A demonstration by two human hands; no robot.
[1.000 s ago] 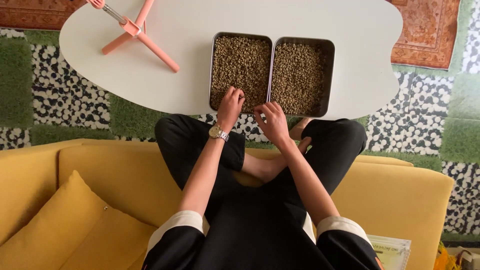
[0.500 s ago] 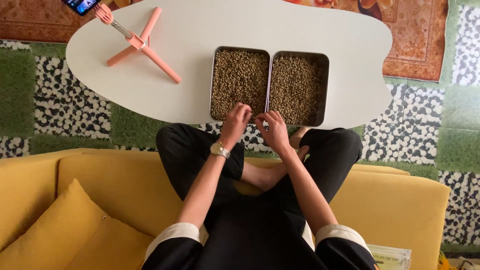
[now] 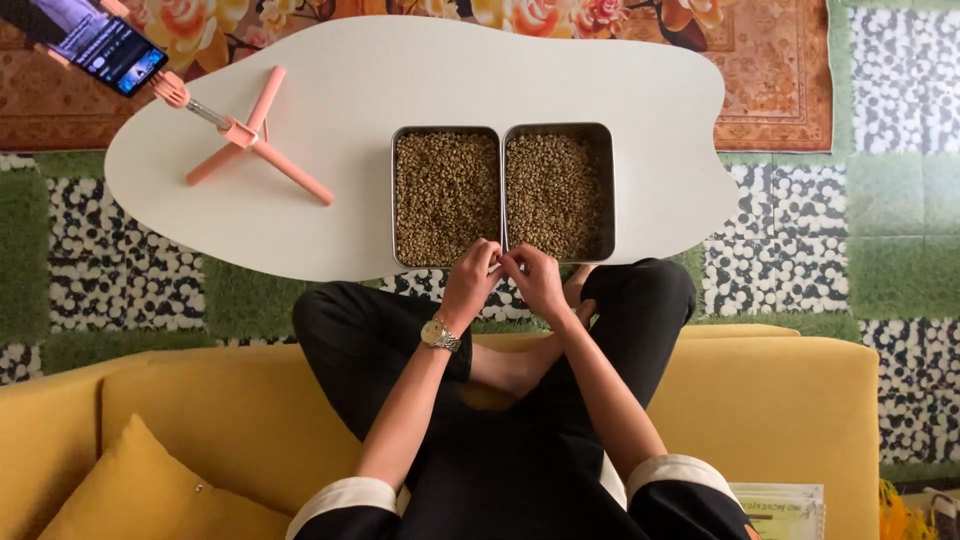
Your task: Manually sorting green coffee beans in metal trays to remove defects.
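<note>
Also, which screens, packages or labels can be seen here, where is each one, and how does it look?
Lit phone screen: top left, clamped on the pink tripod stick on the white table; a dark rectangle with bluish content.
Pale printed packet: bottom right on the yellow sofa; flat, whitish with green edging, partly hidden.

My hands [image 3: 505, 272] crowd near rims of two bean trays [image 3: 500, 190]. Bare tabletop [image 3: 350, 230] left of trays; pink tripod [image 3: 255, 140] blocks far left. Right tabletop bare.
</note>
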